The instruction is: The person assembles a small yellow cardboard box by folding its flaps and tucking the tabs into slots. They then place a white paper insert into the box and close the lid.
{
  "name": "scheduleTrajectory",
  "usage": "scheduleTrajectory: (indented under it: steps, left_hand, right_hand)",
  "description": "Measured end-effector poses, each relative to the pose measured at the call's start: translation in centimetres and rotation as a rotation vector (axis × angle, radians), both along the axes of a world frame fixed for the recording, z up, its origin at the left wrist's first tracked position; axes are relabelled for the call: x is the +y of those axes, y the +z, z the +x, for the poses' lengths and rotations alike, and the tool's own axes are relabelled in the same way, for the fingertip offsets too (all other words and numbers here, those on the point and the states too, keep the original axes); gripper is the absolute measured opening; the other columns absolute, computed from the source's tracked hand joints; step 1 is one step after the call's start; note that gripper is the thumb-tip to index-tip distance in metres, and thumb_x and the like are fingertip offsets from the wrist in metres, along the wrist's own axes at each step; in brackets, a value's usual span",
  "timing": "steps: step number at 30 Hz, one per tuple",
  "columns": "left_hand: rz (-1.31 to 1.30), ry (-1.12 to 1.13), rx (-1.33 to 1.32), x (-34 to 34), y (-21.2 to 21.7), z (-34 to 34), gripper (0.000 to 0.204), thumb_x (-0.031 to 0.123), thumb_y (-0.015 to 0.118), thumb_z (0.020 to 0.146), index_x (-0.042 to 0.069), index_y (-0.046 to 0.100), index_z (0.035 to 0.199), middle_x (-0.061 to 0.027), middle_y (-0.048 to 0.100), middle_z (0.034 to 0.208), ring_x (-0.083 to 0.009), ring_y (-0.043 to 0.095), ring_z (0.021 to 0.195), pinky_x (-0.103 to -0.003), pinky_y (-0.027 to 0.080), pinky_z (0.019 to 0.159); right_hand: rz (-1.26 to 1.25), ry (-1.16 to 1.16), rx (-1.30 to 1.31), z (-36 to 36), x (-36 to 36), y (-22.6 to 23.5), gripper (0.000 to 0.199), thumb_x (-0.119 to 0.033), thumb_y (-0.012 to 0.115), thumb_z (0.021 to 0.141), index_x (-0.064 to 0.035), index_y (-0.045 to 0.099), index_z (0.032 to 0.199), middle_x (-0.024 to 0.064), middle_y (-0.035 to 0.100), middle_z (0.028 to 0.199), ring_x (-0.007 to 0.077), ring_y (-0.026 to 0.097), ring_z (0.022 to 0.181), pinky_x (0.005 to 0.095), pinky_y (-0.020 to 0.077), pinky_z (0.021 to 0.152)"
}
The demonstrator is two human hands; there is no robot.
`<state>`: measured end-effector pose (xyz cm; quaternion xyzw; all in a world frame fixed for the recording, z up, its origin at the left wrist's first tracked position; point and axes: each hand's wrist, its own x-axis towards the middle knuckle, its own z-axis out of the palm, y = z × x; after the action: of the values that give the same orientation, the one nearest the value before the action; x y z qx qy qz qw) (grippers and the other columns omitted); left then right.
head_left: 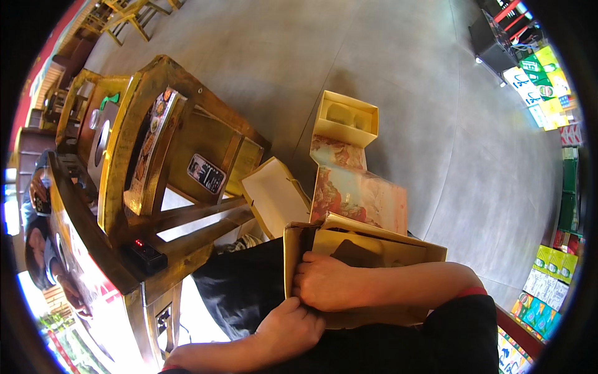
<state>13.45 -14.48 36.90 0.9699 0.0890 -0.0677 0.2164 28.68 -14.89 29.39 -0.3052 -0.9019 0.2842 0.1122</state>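
hands work at the near left corner of a tan cardboard box [367,249] resting on the lap: right hand [327,282] curled over its wall, left hand [289,330] pinching the flap edge below. folding seems underway; the next move needs that corner pressed square.

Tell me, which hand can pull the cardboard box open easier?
Probably the right hand: it already grips the cardboard box over its left edge, while the left hand only touches the lower corner.

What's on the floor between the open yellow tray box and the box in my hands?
In the head view, a flat box with a painted cover lies between them.
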Motion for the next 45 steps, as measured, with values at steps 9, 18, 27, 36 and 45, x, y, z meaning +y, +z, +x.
scheduleTrajectory:
  steps: [9,18,27,36,45]
  left_hand:
    - [-0.066,0.043,-0.031,-0.2,0.5,1.0,0.007,0.015,0.054,0.071,0.010,0.055,0.074,-0.0002,0.052,0.063,-0.0151,0.054,0.061,-0.026,0.041,0.063]
    - [0.092,-0.040,-0.132,1.2,1.9,2.0,0.008,0.019,0.054,0.067,0.013,0.055,0.072,0.0025,0.047,0.061,-0.0118,0.051,0.061,-0.025,0.040,0.065]
    - [0.052,-0.046,-0.234,2.2,1.5,2.4,0.014,0.019,0.055,0.065,0.010,0.058,0.076,0.0013,0.054,0.069,-0.0111,0.054,0.069,-0.024,0.042,0.071]
    - [-0.012,-0.070,-0.267,1.7,0.9,1.9,0.016,0.018,0.054,0.065,0.008,0.058,0.077,-0.0011,0.055,0.072,-0.0144,0.054,0.073,-0.025,0.041,0.070]
    - [-0.024,-0.187,-0.249,1.5,0.5,2.0,0.015,0.014,0.052,0.073,0.005,0.058,0.084,-0.0063,0.059,0.077,-0.0178,0.059,0.072,-0.025,0.044,0.070]
  right_hand:
    - [-0.012,-0.015,0.152,1.7,-0.3,-0.2,0.012,-0.024,0.056,0.065,-0.0128,0.056,0.061,0.0008,0.054,0.062,0.0190,0.053,0.063,0.0323,0.0363,0.064]
    - [-0.002,-0.229,0.354,4.7,-0.3,1.5,0.024,-0.027,0.063,0.067,-0.0144,0.049,0.052,0.0004,0.045,0.053,0.0173,0.045,0.051,0.0307,0.0317,0.052]
    - [-0.001,-0.276,0.388,6.7,0.3,2.0,0.031,-0.024,0.064,0.070,-0.0166,0.044,0.049,-0.0028,0.039,0.050,0.0140,0.042,0.047,0.0289,0.0270,0.048]
    - [-0.063,-0.229,0.309,7.9,0.5,4.9,0.033,-0.021,0.070,0.066,-0.0158,0.042,0.049,-0.0022,0.035,0.050,0.0130,0.041,0.046,0.0287,0.0260,0.047]
    - [-0.251,-0.199,0.094,8.7,-0.5,8.1,0.027,-0.025,0.051,0.082,-0.0104,0.059,0.103,0.0082,0.062,0.093,0.0244,0.062,0.082,0.0362,0.0493,0.066]
